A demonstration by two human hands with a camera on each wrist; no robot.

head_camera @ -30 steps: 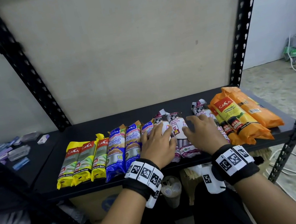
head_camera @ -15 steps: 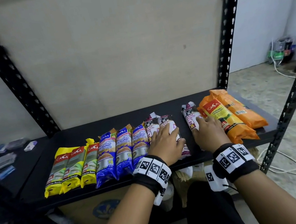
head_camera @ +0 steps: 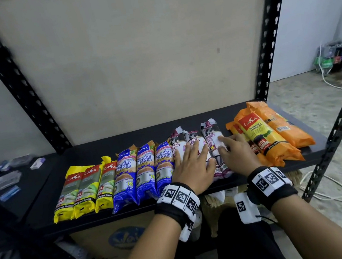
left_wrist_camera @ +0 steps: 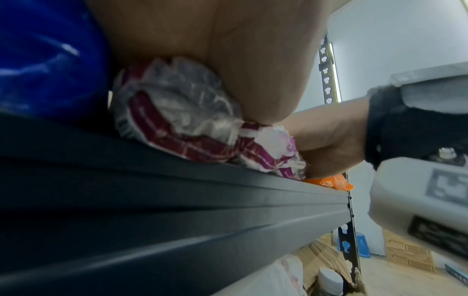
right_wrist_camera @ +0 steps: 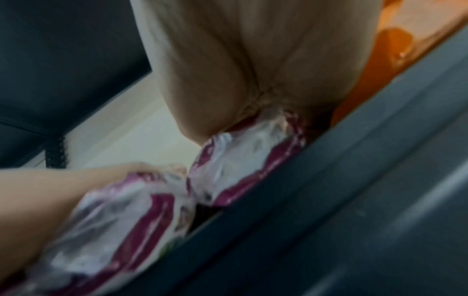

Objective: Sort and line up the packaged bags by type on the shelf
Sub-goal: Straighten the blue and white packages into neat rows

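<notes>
Fingers [head_camera: 200,151] of the left hand [head_camera: 191,166] lie straight and flat on two white packs [head_camera: 192,146]; the right hand [head_camera: 237,155] rests equally flat on the third white pack [head_camera: 211,136], gripping nothing. All sit mid-shelf [head_camera: 139,134], right of the blue packs [head_camera: 142,169] and yellow packs [head_camera: 85,186], left of the orange packs [head_camera: 262,135]. Pushing sideways could probably ride one slick white pack over its neighbour, or nudge lower ends past the shelf's front edge. Both hands cover the white packs' middles, so their seams and contact are hidden; the right wrist view is blurred.
</notes>
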